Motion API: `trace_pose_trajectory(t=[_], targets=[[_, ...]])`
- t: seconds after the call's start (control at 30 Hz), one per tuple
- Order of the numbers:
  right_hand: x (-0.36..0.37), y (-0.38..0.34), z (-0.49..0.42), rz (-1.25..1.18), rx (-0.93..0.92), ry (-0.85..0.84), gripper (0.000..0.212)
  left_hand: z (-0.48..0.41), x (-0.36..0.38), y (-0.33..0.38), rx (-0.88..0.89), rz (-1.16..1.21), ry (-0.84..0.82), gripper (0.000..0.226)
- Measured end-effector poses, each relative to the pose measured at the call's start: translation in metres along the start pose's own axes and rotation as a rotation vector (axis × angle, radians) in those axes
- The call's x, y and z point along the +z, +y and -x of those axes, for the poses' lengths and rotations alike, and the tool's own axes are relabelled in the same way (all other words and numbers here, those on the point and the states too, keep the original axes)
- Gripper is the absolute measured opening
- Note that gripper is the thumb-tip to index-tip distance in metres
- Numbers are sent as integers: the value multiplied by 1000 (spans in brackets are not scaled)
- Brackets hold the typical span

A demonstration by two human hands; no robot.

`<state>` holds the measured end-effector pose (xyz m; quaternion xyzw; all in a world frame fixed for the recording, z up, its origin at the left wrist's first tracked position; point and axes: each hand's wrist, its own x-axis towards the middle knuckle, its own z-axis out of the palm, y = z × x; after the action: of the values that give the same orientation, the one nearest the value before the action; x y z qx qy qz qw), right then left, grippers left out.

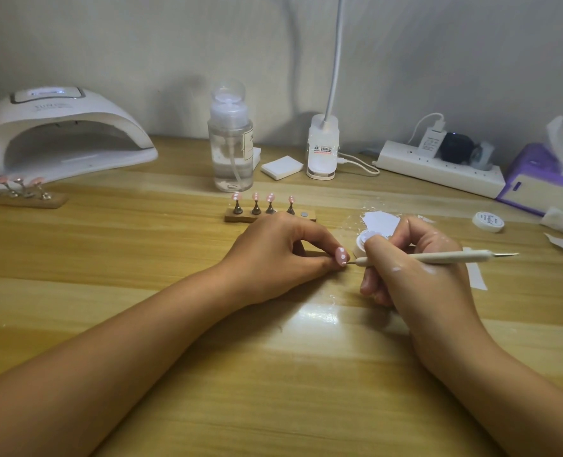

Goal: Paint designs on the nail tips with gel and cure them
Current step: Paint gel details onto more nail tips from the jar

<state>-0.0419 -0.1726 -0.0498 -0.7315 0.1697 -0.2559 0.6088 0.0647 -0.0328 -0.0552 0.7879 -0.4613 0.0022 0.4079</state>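
Note:
My left hand pinches a pink nail tip with white dots on it, held low over the wooden table. My right hand grips a white dotting pen, whose fine point touches the lower edge of that tip. An open jar of white gel sits just behind my right fingers, partly hidden. Beyond my left hand stands a wooden holder with several pink dotted tips on stands. A white curing lamp stands at the back left.
A second holder with pink tips lies before the lamp. At the back are a clear pump bottle, a foam block, a desk lamp base, a power strip and a purple tissue box. The jar lid and paper scraps lie right.

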Motion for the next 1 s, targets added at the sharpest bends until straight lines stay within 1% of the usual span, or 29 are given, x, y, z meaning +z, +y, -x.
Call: trace_pose_trajectory(t=[0.1,0.2,0.3,0.43,0.6,0.83,1.0], targets=[[1,-1,1,-1,0,-4,32,0,0,0,-4,3,-2,3],[2,-3,2,-12,2,-16,26,0,0,0,-10,-1,-2,4],[1,-1,0,-20,-5,-3,32,-1,0,-1,-16,-4,1,4],[0,0,1,5,-1,2,32,-1,1,-1,-16,-5,0,4],[1,-3,2,-6,7,-13,21,0,0,0,-7,11,3,3],[0,-2,2,4,4,-5,30,0,1,0,-7,11,3,3],[1,-5,3,-27,11,-20,25,0,0,0,-14,12,-2,4]])
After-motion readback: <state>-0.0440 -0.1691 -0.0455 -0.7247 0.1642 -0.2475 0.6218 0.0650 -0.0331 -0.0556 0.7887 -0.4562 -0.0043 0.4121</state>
